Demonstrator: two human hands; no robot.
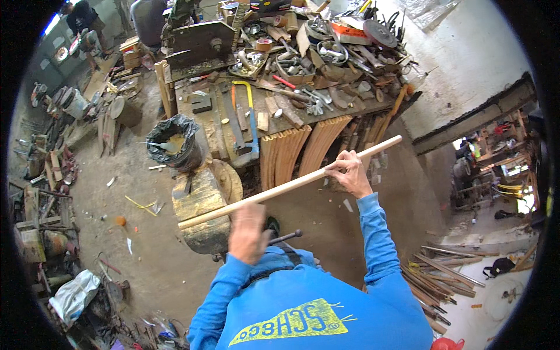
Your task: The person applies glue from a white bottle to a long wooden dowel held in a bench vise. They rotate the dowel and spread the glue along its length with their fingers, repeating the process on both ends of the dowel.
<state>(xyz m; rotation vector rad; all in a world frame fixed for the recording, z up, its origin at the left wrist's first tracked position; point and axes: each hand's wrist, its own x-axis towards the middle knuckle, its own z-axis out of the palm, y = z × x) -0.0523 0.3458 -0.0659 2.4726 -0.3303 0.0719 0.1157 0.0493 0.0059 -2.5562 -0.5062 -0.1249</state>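
Observation:
A long, pale wooden rod (280, 189) slants across the view, its left end lying over a worn, yellowish wooden block (197, 195). My right hand (349, 174) is closed around the rod toward its far right end, fingers pinching it from above. Beside the rod's left part is my left hand (248, 233), smeared by motion. Its fingers are too blurred to show whether they touch the rod. A metal bar handle (286, 237) juts out just right of that hand.
Behind the block stands a bucket lined with a black bag (189, 158). Tools crowd the workbench (219, 137), including a yellow-and-blue hacksaw (251, 105). Notched curved wooden pieces (284, 154) stand against its front. Metal and wooden bars (446, 271) lie at right. A person (84, 20) is at far left.

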